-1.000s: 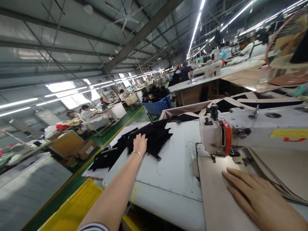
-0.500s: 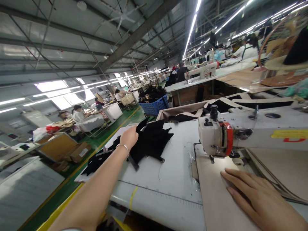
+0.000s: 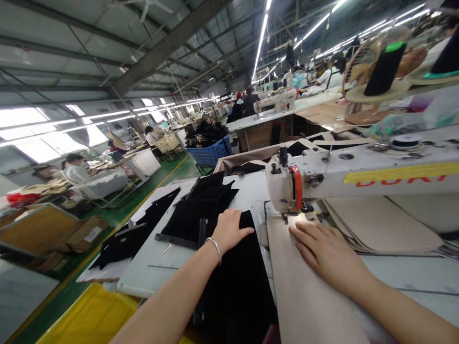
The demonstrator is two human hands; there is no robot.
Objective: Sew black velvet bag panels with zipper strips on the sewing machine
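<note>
Lengthwise, black cloth (image 3: 242, 282) runs from the left hand (image 3: 229, 230), thumb spread, toward the body; the right hand (image 3: 326, 253) lies flat on beige fabric (image 3: 287, 277).

The sewing machine (image 3: 344, 165) runs off the right edge, its red lettering (image 3: 362, 182) partly covered by a yellow strip (image 3: 401, 172). Below its needle end, the right hand (image 3: 322, 248) hides some beige fabric (image 3: 308, 291), whose near end is cut off. Left of the machine, the left hand (image 3: 229, 231) covers black cloth (image 3: 238, 286) (its grip, if any, is unclear).
</note>
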